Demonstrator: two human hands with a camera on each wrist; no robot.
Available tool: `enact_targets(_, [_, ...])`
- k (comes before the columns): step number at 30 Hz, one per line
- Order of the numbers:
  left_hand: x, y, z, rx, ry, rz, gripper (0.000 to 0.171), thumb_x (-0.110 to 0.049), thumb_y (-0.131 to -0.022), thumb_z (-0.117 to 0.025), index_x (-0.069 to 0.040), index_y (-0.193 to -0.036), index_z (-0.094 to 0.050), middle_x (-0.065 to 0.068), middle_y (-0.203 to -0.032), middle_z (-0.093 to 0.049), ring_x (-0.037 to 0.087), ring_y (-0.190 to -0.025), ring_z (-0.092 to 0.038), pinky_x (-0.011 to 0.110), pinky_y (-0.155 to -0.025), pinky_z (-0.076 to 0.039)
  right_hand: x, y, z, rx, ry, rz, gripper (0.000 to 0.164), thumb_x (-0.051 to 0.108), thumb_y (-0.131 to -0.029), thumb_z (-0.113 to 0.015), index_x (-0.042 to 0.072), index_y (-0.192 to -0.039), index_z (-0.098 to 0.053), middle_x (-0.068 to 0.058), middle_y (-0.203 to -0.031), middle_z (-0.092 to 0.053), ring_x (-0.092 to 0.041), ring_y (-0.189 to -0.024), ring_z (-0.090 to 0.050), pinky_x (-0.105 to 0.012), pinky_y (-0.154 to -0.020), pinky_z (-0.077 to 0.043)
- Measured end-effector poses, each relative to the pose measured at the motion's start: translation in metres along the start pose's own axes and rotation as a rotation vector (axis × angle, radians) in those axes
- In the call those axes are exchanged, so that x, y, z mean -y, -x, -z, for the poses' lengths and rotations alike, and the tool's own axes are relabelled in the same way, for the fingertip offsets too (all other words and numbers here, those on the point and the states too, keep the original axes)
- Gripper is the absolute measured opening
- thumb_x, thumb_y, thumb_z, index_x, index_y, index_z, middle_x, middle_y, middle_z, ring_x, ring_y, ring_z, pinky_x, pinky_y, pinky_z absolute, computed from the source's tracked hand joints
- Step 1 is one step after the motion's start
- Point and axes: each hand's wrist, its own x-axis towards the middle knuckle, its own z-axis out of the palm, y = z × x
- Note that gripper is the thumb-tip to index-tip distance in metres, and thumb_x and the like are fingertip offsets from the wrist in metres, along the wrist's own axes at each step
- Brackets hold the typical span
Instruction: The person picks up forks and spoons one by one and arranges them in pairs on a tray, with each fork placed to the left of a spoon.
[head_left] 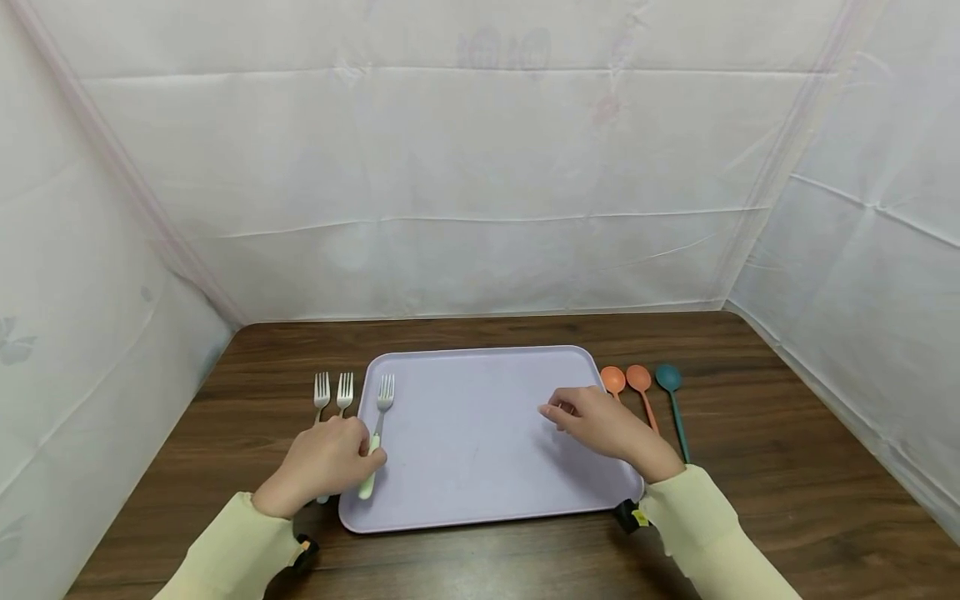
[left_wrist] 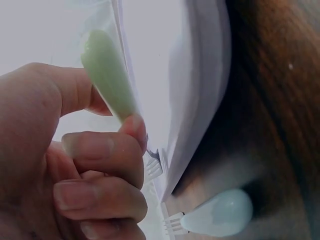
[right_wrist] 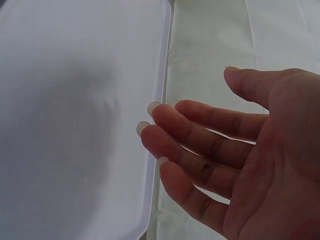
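Over the left end of a pale lilac tray, my left hand pinches a fork by its light green handle. The fork's metal tines point toward the back. Two more forks lie on the table left of the tray: an outer fork and an inner fork, their handles mostly hidden by that hand. In the left wrist view, a pale bluish handle shows below. My right hand hovers over the tray's right part, fingers loosely bent and holding nothing.
Right of the tray are an orange spoon, a redder orange spoon and a dark teal spoon, partly behind the right hand and wrist. The dark wooden table is bordered by white sheeting at back and sides.
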Motion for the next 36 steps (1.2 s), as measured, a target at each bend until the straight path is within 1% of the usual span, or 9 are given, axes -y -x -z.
enact_targets(4, [-0.001,0.000,-0.002,-0.008,-0.002,-0.008,0.041,-0.027,-0.076,-0.060,-0.017,-0.047,-0.033,-0.012,-0.042,-0.022,0.006,-0.039,-0.024,0.023,-0.040,-0.017,-0.005,0.003,0.003,-0.012,-0.002,-0.015,0.035,0.044,-0.091,-0.049,0.013,-0.089,-0.065,0.002,-0.074,-0.061,-0.008,-0.064,-0.052,-0.031,-0.060,-0.044])
enact_targets(6, [-0.002,0.000,-0.002,-0.002,-0.003,-0.003,0.041,-0.027,-0.076,-0.060,-0.017,-0.047,-0.033,-0.012,-0.041,-0.022,0.006,-0.039,-0.025,0.023,-0.040,-0.018,-0.007,0.004,0.005,-0.013,0.001,-0.025,0.034,0.044,-0.091,-0.049,0.013,-0.089,-0.065,0.002,-0.074,-0.061,-0.009,-0.064,-0.052,-0.031,-0.060,-0.044])
enact_targets(12, [-0.001,0.000,-0.005,-0.002,-0.024,-0.010,0.039,-0.028,-0.076,-0.060,-0.017,-0.047,-0.035,-0.012,-0.041,-0.024,0.008,-0.040,-0.030,0.025,-0.040,-0.020,-0.013,0.008,0.011,-0.009,0.013,-0.073,0.034,0.045,-0.091,-0.049,0.014,-0.089,-0.064,0.001,-0.074,-0.060,-0.011,-0.065,-0.051,-0.032,-0.061,-0.043])
enact_targets(17, [-0.001,0.000,-0.007,0.002,-0.050,-0.007,0.038,-0.030,-0.075,-0.061,-0.017,-0.048,-0.038,-0.012,-0.041,-0.027,0.010,-0.040,-0.035,0.027,-0.040,-0.024,-0.019,0.013,0.018,-0.041,0.016,-0.087,0.034,0.043,-0.092,-0.049,0.012,-0.086,-0.063,-0.001,-0.072,-0.059,-0.013,-0.062,-0.050,-0.033,-0.058,-0.043])
enact_targets(20, [0.000,0.000,-0.008,0.002,-0.063,-0.008,0.037,-0.030,-0.075,-0.061,-0.017,-0.048,-0.039,-0.011,-0.042,-0.030,0.010,-0.041,-0.036,0.029,-0.040,-0.025,-0.022,0.016,0.022,-0.058,0.028,-0.114,0.035,0.043,-0.092,-0.048,0.012,-0.083,-0.061,-0.001,-0.070,-0.058,-0.013,-0.060,-0.049,-0.032,-0.056,-0.042])
enact_targets(26, [-0.001,0.000,-0.009,-0.002,-0.083,-0.023,0.037,-0.030,-0.074,-0.061,-0.017,-0.048,-0.038,-0.011,-0.042,-0.027,0.010,-0.042,-0.035,0.028,-0.040,-0.025,-0.035,0.021,0.031,-0.095,0.049,-0.138,0.037,0.041,-0.093,-0.047,0.009,-0.077,-0.058,0.000,-0.063,-0.054,-0.013,-0.057,-0.049,-0.031,-0.054,-0.041])
enact_targets(30, [-0.002,0.000,-0.009,-0.005,-0.086,-0.026,0.038,-0.030,-0.074,-0.061,-0.018,-0.047,-0.037,-0.013,-0.042,-0.024,0.010,-0.042,-0.034,0.028,-0.040,-0.024,-0.043,0.025,0.035,-0.130,0.064,-0.167,0.035,0.035,-0.094,-0.048,0.010,-0.070,-0.052,0.002,-0.055,-0.044,-0.013,-0.050,-0.043,-0.030,-0.049,-0.037])
enact_targets(33, [-0.002,0.000,-0.010,-0.006,-0.079,-0.030,0.038,-0.029,-0.074,-0.061,-0.017,-0.048,-0.036,-0.013,-0.042,-0.023,0.010,-0.041,-0.033,0.028,-0.040,-0.022,-0.048,0.027,0.037,-0.145,0.090,-0.212,0.034,0.033,-0.094,-0.048,0.011,-0.068,-0.047,0.002,-0.055,-0.037,-0.014,-0.049,-0.037,-0.030,-0.047,-0.032])
enact_targets(36, [-0.002,0.000,-0.012,0.009,-0.069,-0.023,0.039,-0.029,-0.074,-0.061,-0.017,-0.047,-0.035,-0.012,-0.042,-0.022,0.008,-0.041,-0.030,0.026,-0.040,-0.019,-0.051,0.030,0.038,-0.142,0.109,-0.244,0.033,0.034,-0.093,-0.048,0.012,-0.069,-0.045,0.001,-0.058,-0.037,-0.014,-0.050,-0.037,-0.031,-0.047,-0.031])
